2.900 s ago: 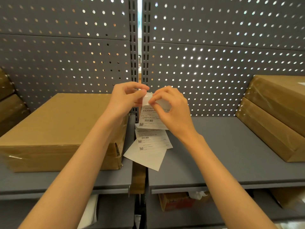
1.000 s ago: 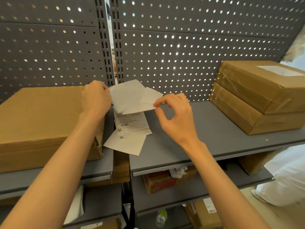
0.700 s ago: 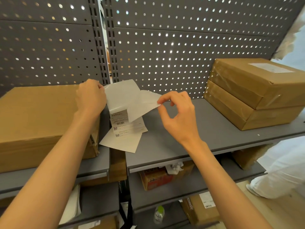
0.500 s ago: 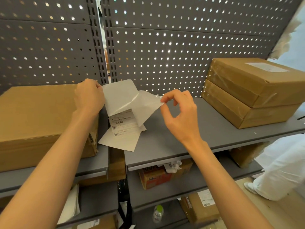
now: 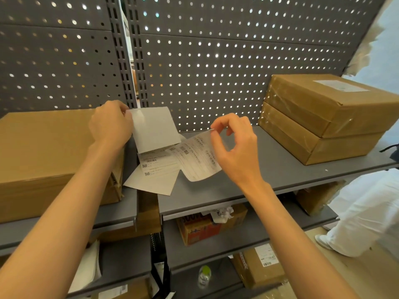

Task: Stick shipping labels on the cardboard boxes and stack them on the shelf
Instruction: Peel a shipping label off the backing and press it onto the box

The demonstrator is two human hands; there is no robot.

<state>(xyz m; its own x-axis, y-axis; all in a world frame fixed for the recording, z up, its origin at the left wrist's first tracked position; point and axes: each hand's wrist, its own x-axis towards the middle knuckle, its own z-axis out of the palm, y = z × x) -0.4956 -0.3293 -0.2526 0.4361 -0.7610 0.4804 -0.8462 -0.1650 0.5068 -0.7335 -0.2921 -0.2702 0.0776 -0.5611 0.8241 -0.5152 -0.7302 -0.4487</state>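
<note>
Right hand [image 5: 235, 147] pinches a peeled label [image 5: 197, 157] by its top corner; it hangs slanting down-left, print facing up. Left hand [image 5: 110, 124] pinches the backing sheet [image 5: 154, 128] upright.

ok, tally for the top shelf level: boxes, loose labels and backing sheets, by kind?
Cardboard boxes: 3, one on the left, two stacked on the right
Peeled label in the right hand: 1
Backing sheet in the left hand: 1
Label sheets on the shelf: pile, count unclear
Total: 5 countable
</note>
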